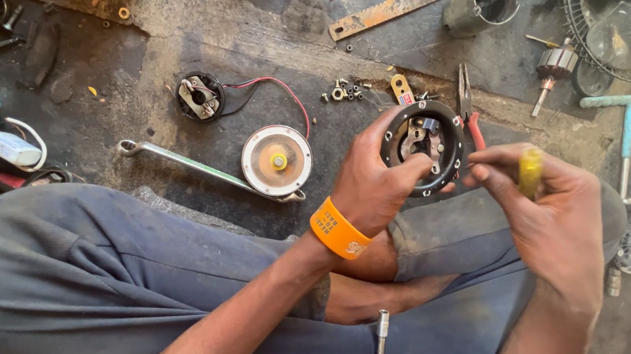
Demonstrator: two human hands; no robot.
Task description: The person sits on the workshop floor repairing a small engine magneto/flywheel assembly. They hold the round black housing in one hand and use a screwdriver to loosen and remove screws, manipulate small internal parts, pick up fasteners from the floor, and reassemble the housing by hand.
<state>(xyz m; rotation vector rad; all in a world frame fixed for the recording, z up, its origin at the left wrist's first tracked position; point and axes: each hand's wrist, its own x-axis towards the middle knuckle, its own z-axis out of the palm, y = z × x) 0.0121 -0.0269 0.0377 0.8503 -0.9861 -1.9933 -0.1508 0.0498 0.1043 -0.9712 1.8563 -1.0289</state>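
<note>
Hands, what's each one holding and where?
Left hand grips the round black housing by its rim. Right hand holds a yellow-handled tool by the handle.

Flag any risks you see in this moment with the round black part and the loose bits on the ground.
The left hand holds the round black part in mid-air by its rim; the yellow-handled tool in the right hand might slip toward the fingers. The small screws and nuts lie loose on the dirty floor and could scatter or get lost.
</note>
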